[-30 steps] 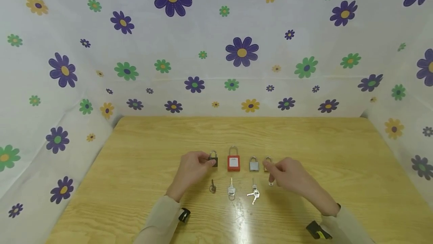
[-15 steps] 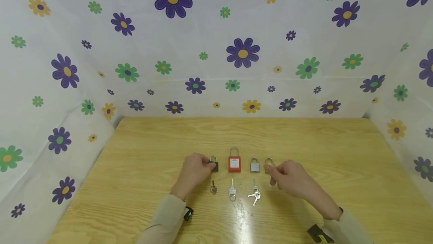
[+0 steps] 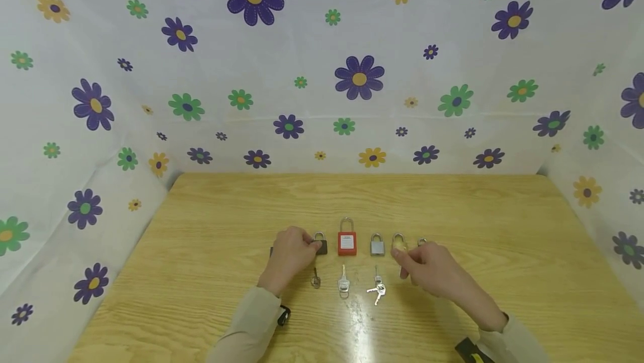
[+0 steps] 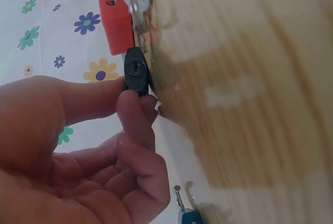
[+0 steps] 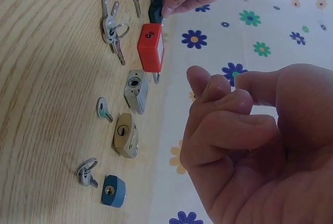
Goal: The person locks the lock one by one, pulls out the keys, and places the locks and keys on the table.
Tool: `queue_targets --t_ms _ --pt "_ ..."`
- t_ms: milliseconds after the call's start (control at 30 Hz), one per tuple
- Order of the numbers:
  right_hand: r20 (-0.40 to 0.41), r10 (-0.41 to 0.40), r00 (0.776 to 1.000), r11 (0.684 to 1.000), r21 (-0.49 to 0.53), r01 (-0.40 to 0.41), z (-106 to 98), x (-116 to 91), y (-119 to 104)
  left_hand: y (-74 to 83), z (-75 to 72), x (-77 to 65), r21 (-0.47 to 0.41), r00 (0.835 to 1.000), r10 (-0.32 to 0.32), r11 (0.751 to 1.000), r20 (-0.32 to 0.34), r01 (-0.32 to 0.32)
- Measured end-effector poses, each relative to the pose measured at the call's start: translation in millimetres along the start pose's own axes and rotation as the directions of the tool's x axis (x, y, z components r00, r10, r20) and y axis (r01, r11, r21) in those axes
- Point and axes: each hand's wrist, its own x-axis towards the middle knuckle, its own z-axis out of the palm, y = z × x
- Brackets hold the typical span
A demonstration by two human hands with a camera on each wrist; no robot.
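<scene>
My left hand pinches a small black padlock between thumb and fingertip, its keyhole end towards the left wrist camera. To its right stand a red padlock with a white label, a silver padlock and a brass padlock. My right hand hovers by the brass one, overlapping it in the head view. From the right wrist, its fingers look loosely curled with nothing between them. Beyond it sits a blue padlock, mostly hidden by the hand in the head view.
Keys lie in front of the locks: a dark key, a silver key on a ring and a key bunch. Another ringed bunch lies near the blue padlock. A flowered cloth hangs behind the wooden table.
The black padlock has come slightly nearer and to the right with my left hand. My right hand has shifted a little right and nearer, and a shackle now shows behind it.
</scene>
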Motion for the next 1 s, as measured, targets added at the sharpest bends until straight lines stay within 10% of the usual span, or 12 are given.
queue_targets --t_ms 1000 --pt "0.009 -0.014 1.000 1.000 0.008 0.014 4.0 -4.0 6.1 -6.4 -2.3 -1.5 -0.009 0.995 0.098 0.995 -0.014 -0.098"
